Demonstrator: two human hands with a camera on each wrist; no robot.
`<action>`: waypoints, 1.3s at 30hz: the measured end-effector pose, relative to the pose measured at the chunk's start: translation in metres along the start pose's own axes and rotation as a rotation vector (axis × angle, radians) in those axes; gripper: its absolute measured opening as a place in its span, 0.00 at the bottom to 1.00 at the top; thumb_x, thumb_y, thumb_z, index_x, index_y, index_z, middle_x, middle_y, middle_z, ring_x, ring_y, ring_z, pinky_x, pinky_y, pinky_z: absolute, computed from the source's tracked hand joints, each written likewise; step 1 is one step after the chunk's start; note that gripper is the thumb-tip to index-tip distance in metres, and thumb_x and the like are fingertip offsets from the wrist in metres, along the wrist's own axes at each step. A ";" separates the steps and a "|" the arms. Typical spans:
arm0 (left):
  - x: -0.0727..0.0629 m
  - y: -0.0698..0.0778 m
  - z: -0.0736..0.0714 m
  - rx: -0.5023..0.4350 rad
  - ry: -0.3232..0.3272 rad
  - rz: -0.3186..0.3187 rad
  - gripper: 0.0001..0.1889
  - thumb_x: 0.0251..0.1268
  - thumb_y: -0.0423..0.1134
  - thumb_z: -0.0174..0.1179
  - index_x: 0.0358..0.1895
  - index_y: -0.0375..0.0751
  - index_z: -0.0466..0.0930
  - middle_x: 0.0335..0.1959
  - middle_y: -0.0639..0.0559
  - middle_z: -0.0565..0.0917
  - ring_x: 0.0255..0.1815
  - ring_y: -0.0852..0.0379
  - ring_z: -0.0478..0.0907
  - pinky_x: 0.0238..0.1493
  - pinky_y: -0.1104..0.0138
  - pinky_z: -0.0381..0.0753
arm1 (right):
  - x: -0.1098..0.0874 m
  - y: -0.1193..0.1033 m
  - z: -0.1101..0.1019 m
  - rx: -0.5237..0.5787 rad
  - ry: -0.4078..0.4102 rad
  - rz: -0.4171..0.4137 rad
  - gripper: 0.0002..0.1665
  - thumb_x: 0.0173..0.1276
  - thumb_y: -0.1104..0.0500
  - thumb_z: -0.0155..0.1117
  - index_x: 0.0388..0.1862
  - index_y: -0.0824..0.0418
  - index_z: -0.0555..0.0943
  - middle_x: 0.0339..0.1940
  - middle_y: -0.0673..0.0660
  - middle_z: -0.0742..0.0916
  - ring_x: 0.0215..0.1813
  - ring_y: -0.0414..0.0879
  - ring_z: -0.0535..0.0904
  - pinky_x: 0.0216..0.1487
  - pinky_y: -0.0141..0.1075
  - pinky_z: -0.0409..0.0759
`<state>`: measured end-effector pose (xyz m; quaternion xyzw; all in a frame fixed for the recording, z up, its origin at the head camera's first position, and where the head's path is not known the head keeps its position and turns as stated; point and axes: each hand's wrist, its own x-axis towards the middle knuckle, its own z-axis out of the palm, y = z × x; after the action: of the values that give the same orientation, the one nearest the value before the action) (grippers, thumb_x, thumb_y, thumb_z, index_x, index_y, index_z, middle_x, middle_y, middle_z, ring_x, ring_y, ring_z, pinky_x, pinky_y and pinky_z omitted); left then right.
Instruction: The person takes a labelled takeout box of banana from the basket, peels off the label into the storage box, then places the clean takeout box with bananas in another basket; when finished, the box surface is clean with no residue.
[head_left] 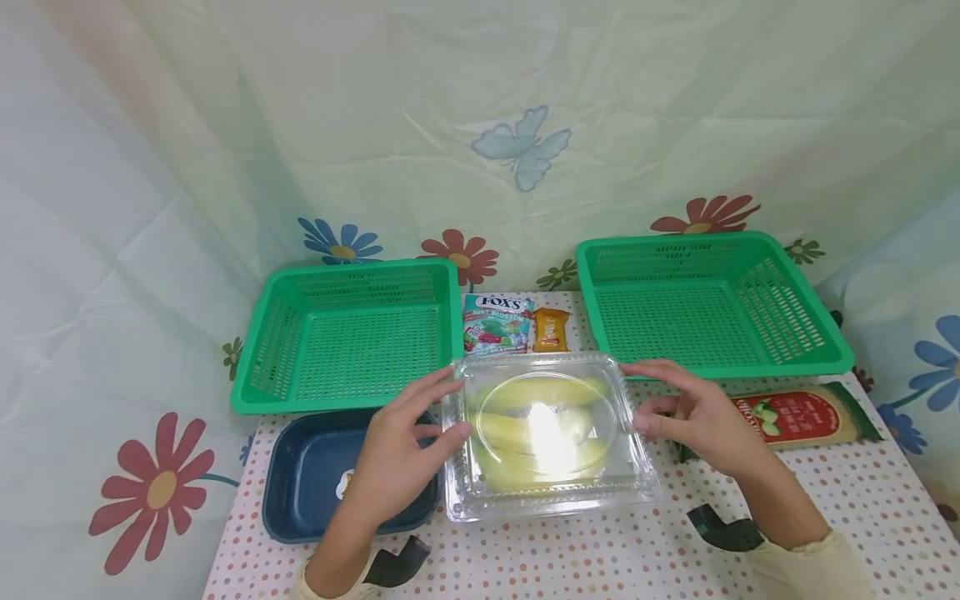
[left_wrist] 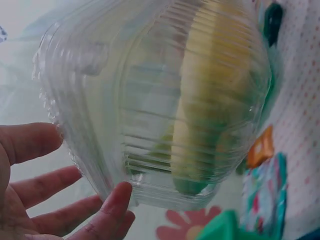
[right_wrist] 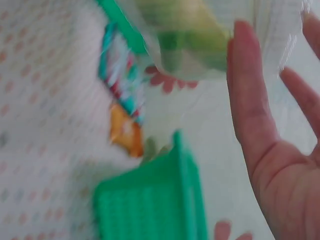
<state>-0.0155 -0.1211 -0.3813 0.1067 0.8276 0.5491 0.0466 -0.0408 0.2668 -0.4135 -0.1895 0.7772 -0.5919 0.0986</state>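
Note:
Between both hands is a clear plastic clamshell box (head_left: pixel 555 492) with bananas (head_left: pixel 502 425) inside, its lid reflecting a bright glare. My left hand (head_left: pixel 401 446) grips the box's left edge, thumb over the lid and fingers along the rim. At the opposite edge, my right hand (head_left: pixel 701 417) holds the rim between thumb and fingers. In the left wrist view the box's ribbed side (left_wrist: pixel 150 115) shows, raised off the dotted tabletop. The right wrist view catches just a blurred corner of it beside the fingers (right_wrist: pixel 250 85).
Two green baskets (head_left: pixel 243 387) (head_left: pixel 821 362) stand at the back. Between them lie a Fox's candy bag (head_left: pixel 497 325) and a small orange packet (head_left: pixel 551 330). A dark blue tray (head_left: pixel 288 492) with a small item inside sits left, partly behind my left hand. A red-labelled packet (head_left: pixel 802 421) lies right.

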 end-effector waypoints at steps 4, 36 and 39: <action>0.006 0.008 -0.026 0.027 0.108 0.014 0.29 0.68 0.47 0.69 0.70 0.52 0.75 0.75 0.56 0.70 0.70 0.48 0.75 0.55 0.65 0.86 | 0.027 -0.021 0.015 -0.017 0.110 0.026 0.35 0.69 0.71 0.67 0.74 0.60 0.73 0.68 0.43 0.76 0.47 0.39 0.88 0.40 0.38 0.89; 0.079 -0.109 -0.222 0.143 -0.228 -0.376 0.39 0.81 0.45 0.52 0.84 0.46 0.40 0.82 0.31 0.51 0.74 0.31 0.66 0.70 0.43 0.70 | 0.224 -0.030 0.186 -0.345 -0.109 0.064 0.50 0.67 0.48 0.74 0.82 0.54 0.61 0.82 0.59 0.66 0.65 0.56 0.81 0.63 0.48 0.82; 0.081 -0.122 -0.226 0.131 -0.238 -0.376 0.40 0.81 0.44 0.52 0.85 0.46 0.38 0.84 0.33 0.47 0.76 0.30 0.63 0.72 0.41 0.68 | 0.229 -0.029 0.196 -0.402 -0.138 0.085 0.49 0.66 0.46 0.74 0.81 0.57 0.63 0.82 0.62 0.65 0.72 0.58 0.75 0.70 0.52 0.76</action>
<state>-0.1539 -0.3514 -0.4008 0.0174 0.8554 0.4596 0.2383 -0.1695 -0.0065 -0.4240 -0.2124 0.8783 -0.4059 0.1369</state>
